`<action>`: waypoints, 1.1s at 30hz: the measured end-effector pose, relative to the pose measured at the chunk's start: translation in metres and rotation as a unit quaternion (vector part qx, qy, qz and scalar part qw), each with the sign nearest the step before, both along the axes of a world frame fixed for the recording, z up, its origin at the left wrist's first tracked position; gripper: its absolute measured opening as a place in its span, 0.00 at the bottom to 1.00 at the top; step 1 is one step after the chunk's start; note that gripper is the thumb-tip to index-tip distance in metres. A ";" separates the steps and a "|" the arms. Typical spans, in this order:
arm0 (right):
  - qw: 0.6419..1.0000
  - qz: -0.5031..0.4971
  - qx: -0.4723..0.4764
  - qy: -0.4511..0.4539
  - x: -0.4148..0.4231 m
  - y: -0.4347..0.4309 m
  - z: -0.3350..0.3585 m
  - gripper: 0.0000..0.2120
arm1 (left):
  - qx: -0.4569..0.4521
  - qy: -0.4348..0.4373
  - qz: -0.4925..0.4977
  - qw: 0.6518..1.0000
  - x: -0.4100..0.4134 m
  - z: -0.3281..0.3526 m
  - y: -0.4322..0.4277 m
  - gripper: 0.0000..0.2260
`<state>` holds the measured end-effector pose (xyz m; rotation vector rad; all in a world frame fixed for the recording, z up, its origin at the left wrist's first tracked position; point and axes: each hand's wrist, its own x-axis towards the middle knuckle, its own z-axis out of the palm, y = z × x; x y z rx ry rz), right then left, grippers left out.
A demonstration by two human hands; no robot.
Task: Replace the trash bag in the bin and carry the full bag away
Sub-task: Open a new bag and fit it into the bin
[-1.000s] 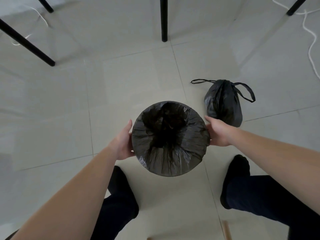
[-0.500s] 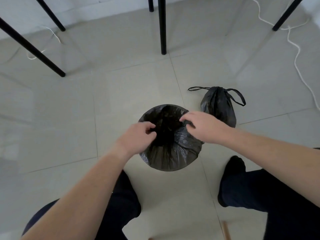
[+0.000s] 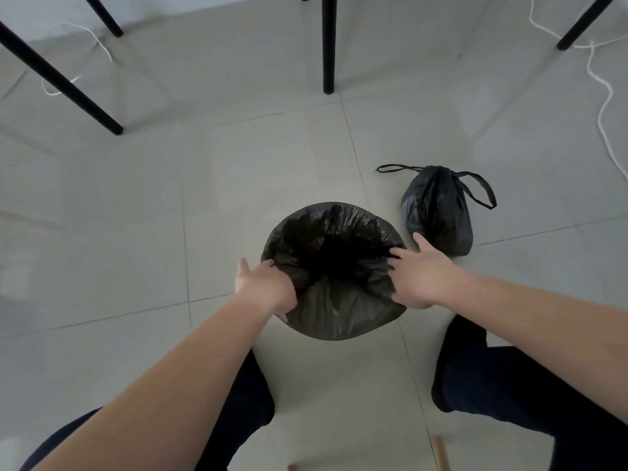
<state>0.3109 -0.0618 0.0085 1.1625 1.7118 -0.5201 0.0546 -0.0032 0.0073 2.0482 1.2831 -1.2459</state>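
A round bin stands on the floor, wholly wrapped in a fresh black trash bag (image 3: 339,311) that lines its mouth and drapes over its outside. My left hand (image 3: 265,287) grips the liner at the bin's left rim, fingers curled into the plastic. At the right rim my right hand (image 3: 421,277) lies with spread fingers, fingertips touching the liner; whether it pinches the plastic is unclear. The full black bag (image 3: 438,212), tied shut with two loop handles, sits on the floor just right of the bin, behind my right hand.
Black table legs (image 3: 328,45) stand beyond the bin, with another slanted leg (image 3: 61,79) at far left. A white cord (image 3: 601,96) trails along the floor at right. My dark-trousered legs (image 3: 509,385) flank the bin. A wooden stick end (image 3: 441,453) shows at the bottom edge.
Both hands went from the bin's outer sides into its mouth, then spread back out to the left and right rim. The view has tilted up slightly.
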 end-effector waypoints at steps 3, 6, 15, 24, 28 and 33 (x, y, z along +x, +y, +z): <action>0.999 0.005 -0.038 -0.006 -0.002 0.002 0.009 0.28 | -0.005 0.010 -0.012 1.000 0.002 0.003 0.004 0.20; 0.997 -0.014 0.001 0.072 -0.009 0.008 0.020 0.24 | 0.014 -0.044 -0.011 0.999 0.014 0.011 0.004 0.24; 0.979 -0.010 0.124 0.164 -0.027 0.010 -0.027 0.22 | -0.074 -0.041 -0.043 0.996 0.028 -0.007 -0.017 0.31; 0.979 -0.078 -0.100 0.157 -0.062 0.007 -0.008 0.20 | -0.039 -0.025 -0.106 0.993 0.008 -0.007 -0.009 0.29; 0.969 -0.042 0.080 0.229 -0.059 0.010 -0.030 0.19 | -0.041 -0.179 -0.060 0.981 0.026 -0.018 -0.031 0.28; 0.998 0.048 -0.029 -0.005 -0.047 0.004 -0.049 0.25 | -0.049 -0.015 -0.101 0.994 0.014 -0.046 -0.027 0.27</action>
